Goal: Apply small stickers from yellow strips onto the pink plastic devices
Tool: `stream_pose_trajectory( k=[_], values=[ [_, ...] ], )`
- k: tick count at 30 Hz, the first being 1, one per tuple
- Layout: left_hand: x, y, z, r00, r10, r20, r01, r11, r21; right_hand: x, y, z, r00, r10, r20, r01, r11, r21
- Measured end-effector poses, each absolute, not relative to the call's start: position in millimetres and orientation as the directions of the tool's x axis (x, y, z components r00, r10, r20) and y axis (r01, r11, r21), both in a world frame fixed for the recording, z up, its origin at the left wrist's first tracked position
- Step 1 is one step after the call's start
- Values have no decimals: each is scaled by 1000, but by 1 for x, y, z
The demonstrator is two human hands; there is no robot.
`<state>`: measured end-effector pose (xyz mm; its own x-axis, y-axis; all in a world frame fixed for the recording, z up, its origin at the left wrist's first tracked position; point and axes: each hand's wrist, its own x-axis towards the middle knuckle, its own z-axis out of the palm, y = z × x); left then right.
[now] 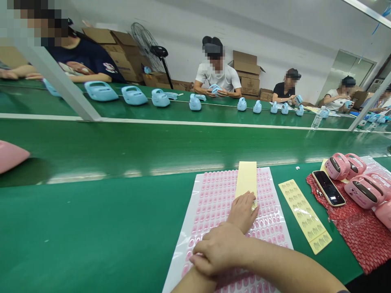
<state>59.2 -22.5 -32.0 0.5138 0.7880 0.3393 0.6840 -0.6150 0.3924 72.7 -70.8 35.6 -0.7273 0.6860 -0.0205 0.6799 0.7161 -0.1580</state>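
A clear sheet of small pink oval stickers [214, 199] lies on the green table in front of me. A pale yellow backing strip [247, 179] rests on top of it. My left hand [242, 209] reaches forward with its fingers lying flat on the strip's near end. My arms are crossed. My right hand [218, 248] lies over my left wrist, its fingers curled down together at the sheet's left part. What they pinch, if anything, is hidden.
A second yellow strip [304, 215] with printed stickers lies to the right. Beyond it, pink devices [365, 190] and a phone [328, 188] sit on red bubble wrap [357, 236]. A green conveyor [183, 142] runs across, and people opposite handle blue devices [100, 90].
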Motion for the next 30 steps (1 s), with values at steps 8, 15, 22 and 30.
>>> stream_pose_trajectory(
  k=[8, 15, 22, 30],
  values=[
    [60, -22, -36, 502, 779, 375, 672, -625, 397, 73, -72, 45, -725, 686, -55, 685, 712, -153],
    [60, -20, -41, 476, 796, 374, 688, -602, 405, 74, -71, 35, -722, 692, -2, 684, 712, -158],
    [60, -22, -35, 494, 789, 366, 679, -613, 404, 73, -70, 32, -726, 687, 27, 675, 720, -162],
    [59, -22, -33, 517, 776, 361, 666, -630, 399, 73, -70, 32, -723, 690, 31, 678, 718, -153]
  ],
)
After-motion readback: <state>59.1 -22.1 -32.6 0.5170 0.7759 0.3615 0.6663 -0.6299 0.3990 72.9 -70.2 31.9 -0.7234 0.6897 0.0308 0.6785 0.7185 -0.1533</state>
